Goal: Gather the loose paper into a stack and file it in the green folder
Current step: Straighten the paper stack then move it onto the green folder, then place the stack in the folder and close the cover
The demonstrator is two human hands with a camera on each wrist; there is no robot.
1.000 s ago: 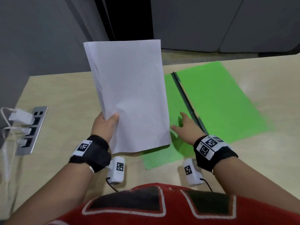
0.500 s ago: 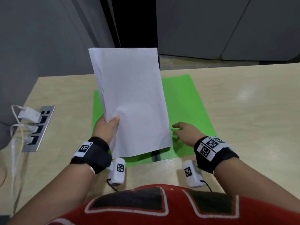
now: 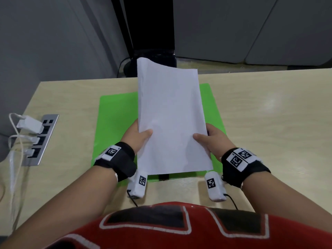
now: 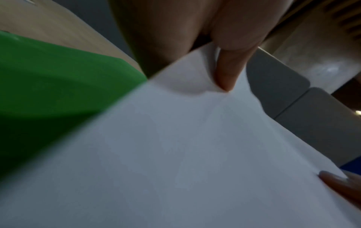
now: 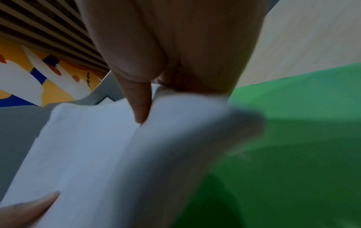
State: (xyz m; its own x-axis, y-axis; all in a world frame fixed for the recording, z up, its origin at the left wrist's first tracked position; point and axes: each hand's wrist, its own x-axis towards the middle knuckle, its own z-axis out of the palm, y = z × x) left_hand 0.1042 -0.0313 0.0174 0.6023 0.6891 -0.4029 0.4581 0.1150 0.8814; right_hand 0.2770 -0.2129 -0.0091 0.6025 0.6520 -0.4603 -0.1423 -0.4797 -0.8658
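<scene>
Gripping paper stack [image 3: 170,114] edges (both): left hand [image 3: 137,139], right hand [image 3: 213,141], above green folder [image 3: 116,123].

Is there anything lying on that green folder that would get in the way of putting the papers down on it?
Nothing visible does. The paper stack is held by the left hand and right hand directly over the green folder, whose visible surface is bare.

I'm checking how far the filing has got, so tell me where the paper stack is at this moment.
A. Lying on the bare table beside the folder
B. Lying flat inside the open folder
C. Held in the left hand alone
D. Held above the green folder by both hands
D: the left hand and the right hand each grip a side edge of the paper stack, thumbs on top, above the green folder.
</scene>
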